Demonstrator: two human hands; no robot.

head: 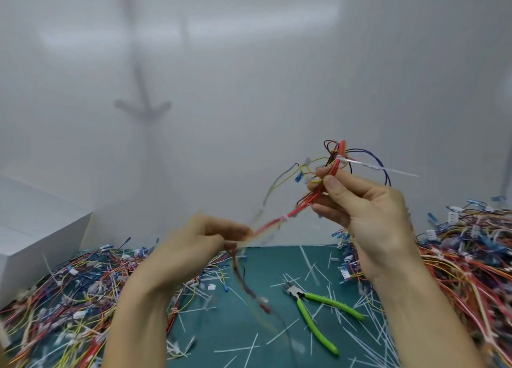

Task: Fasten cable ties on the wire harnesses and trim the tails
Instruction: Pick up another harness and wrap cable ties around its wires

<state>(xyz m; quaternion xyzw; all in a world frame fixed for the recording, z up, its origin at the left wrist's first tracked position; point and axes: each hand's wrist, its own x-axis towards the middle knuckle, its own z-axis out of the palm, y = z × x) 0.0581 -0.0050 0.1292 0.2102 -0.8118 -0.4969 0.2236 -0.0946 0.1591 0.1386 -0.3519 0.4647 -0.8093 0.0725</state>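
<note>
Mat [249, 326]: wire piles [69, 284] at 9 and 3 o'clock. Right hand [368, 215], 2 o'clock, pinches harness [277, 220], thumb against fingers; left hand [194, 245], blurred, curls round its lower end. Cutters [313, 309] at 5 o'clock. Tie tail [388, 168] untrimmed. Next, likely: free a hand, fetch cutters.

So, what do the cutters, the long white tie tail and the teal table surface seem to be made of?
Cutters: dark, dull head, likely steel; shiny lime-green handles, probably plastic or rubber sleeves. Tie tail: thin, straight, translucent white strip, probably nylon-like plastic. Table surface: flat matte teal, perhaps a rubber or vinyl mat; uncertain.
</note>
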